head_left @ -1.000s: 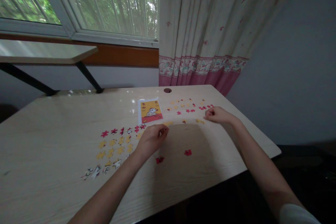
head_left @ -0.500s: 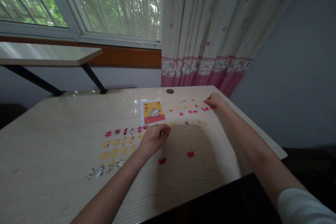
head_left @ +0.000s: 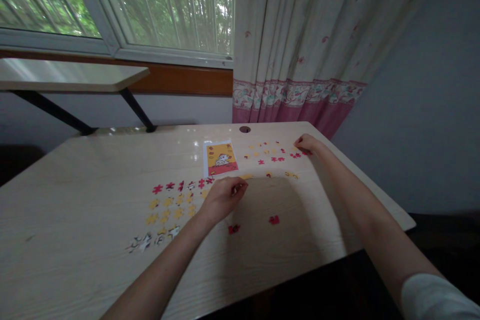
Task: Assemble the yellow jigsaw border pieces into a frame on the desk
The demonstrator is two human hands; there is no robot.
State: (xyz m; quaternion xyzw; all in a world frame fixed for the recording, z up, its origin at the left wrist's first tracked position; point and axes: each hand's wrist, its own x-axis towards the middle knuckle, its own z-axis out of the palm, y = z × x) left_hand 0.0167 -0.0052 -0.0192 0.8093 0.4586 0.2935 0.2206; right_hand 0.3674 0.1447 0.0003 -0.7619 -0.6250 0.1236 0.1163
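My left hand (head_left: pixel 225 196) hovers over the middle of the table with its fingers curled together in a pinch; whatever they hold is hidden. Just beyond it lies a yellow puzzle piece (head_left: pixel 246 177). At the far right, my right hand (head_left: pixel 309 143) has its fingertips pressed together low over the far group of pieces, beside a red puzzle piece (head_left: pixel 295 155). What sits between those fingertips is too small to make out. Two red pieces lie nearer me, a patterned one (head_left: pixel 234 229) and another (head_left: pixel 274 220). A picture card (head_left: pixel 222 159) with a white animal lies behind my left hand.
Rows of red, yellow and white puzzle pieces (head_left: pixel 167 202) spread left of my left forearm. The wooden table (head_left: pixel 93 200) has a round cable hole (head_left: pixel 245 129) near its back edge. A raised shelf (head_left: pixel 75 76) stands at back left, and a curtain (head_left: pixel 288 92) hangs behind.
The whole view has shifted slightly, so things sit a little further right. Both hands keep nearly the same places and closed poses; no piece has visibly moved.
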